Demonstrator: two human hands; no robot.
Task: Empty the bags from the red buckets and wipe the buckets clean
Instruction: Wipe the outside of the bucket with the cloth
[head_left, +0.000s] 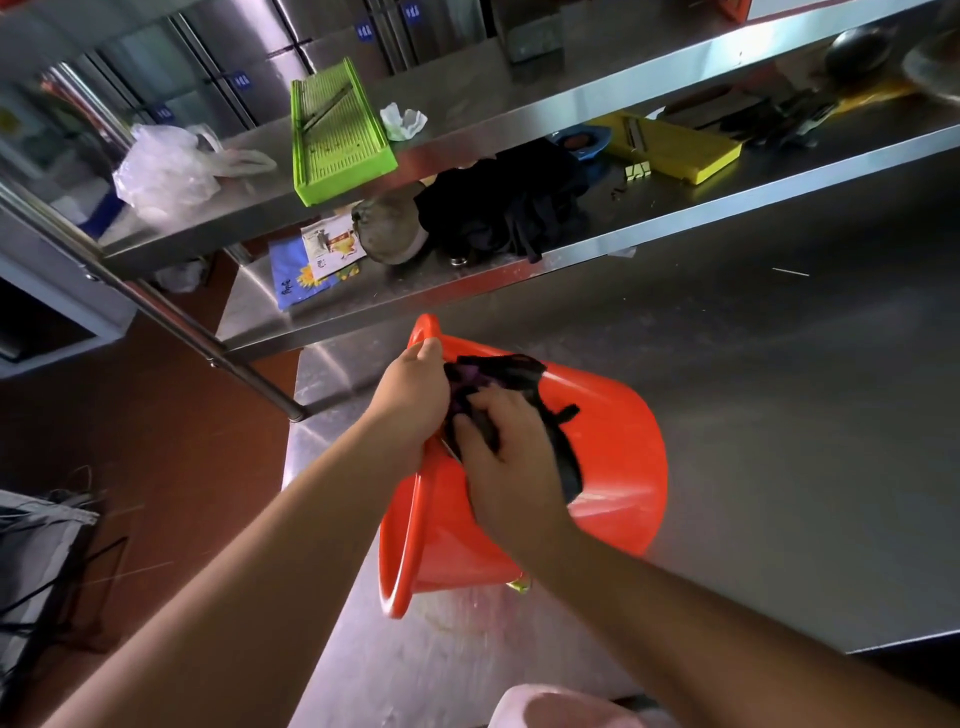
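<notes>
Red bucket (613, 457) sideways, mouth toward lower left

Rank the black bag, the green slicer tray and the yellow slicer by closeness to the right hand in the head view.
From the right hand:
1. Black bag, gripped by it at the red bucket rim.
2. Green slicer tray, upper shelf, up and left.
3. Yellow slicer, lower shelf, far up and right.
The two slicers look nearly equal; their order is uncertain.

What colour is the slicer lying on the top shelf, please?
Bright green slicer, seen clearly in the head view.
</notes>
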